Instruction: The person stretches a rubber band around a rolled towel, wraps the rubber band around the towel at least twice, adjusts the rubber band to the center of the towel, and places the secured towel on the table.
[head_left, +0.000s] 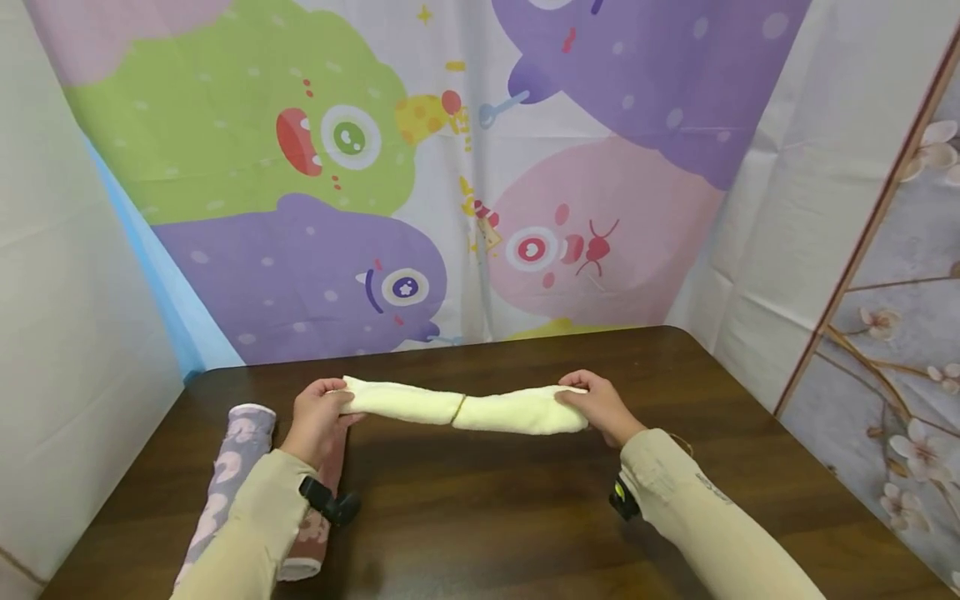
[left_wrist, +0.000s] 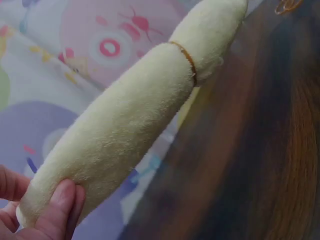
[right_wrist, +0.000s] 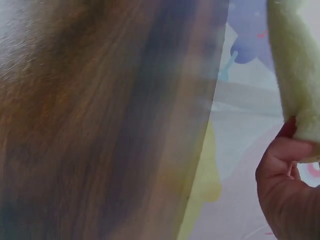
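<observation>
A pale yellow rolled towel [head_left: 405, 402] is held up lengthwise above the table, a thin brown rubber band [head_left: 458, 410] cinched round its middle. My left hand [head_left: 311, 421] pinches its left end, thumb on the near side. At the other end, my right hand [head_left: 603, 408] grips the towel between thumb and fingers. The left wrist view shows the band [left_wrist: 185, 60] biting into the plush roll [left_wrist: 120, 120]. Only part of the towel [right_wrist: 300, 65] appears in the right wrist view, above the right hand [right_wrist: 287, 185].
Two more rolled towels lie at the left of the dark wooden table [head_left: 480, 517]: a grey-purple one with pink shapes [head_left: 243, 442] and a reddish-brown one [head_left: 315, 533], partly behind my left arm. A cartoon-printed curtain [head_left: 480, 167] hangs behind the table.
</observation>
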